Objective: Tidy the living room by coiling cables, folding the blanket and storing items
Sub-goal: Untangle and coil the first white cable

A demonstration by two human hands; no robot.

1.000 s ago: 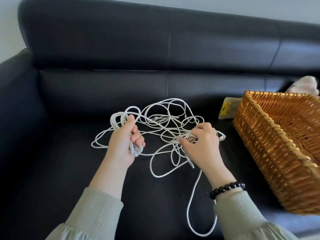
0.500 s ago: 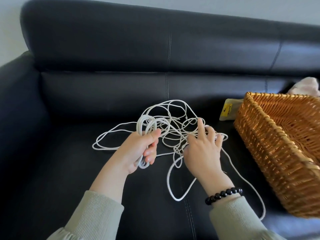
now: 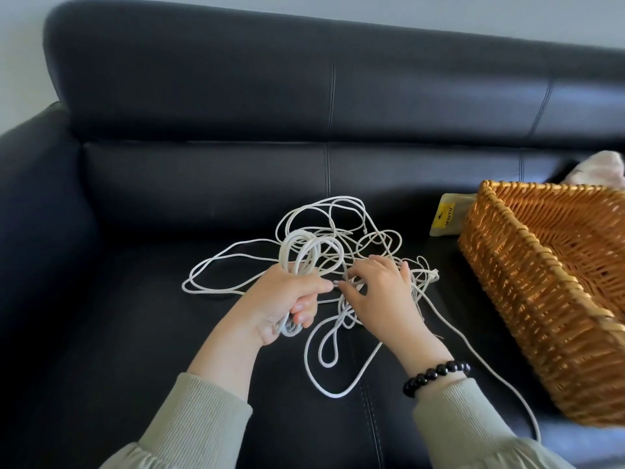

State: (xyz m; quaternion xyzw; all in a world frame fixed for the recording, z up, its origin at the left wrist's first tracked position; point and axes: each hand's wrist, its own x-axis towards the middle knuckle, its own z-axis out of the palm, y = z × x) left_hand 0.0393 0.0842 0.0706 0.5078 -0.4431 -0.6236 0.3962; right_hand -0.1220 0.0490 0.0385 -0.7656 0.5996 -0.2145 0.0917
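Coiling the cable point(image 3: 287, 250) on the sofa point(image 3: 135, 333): only just begun.
The left grip point(image 3: 287, 306) is holding a few gathered loops. The right grip point(image 3: 378, 292) is lying spread over the loose tangle on the seat, and whether it is pinching a strand cannot be told. Most of the cable is lying uncoiled. The basket point(image 3: 541, 299) is running out of frame, and no blanket is showing.

Cable point(image 3: 284, 255): white, plain, no markings.
Sofa point(image 3: 203, 96): black leather, grey sheen; seams in paler stitching.
Wicker basket point(image 3: 541, 299): orange-brown, tight woven pattern.
Packet point(image 3: 446, 220): pale yellow, bright yellow label, dark print.
Sleeves point(image 3: 203, 424): sage green, fine ribbing.
Bead bracelet point(image 3: 436, 374): glossy black.
Soft fabric point(image 3: 598, 170) behind basket: pale pink.
Wall point(image 3: 338, 8): light grey.
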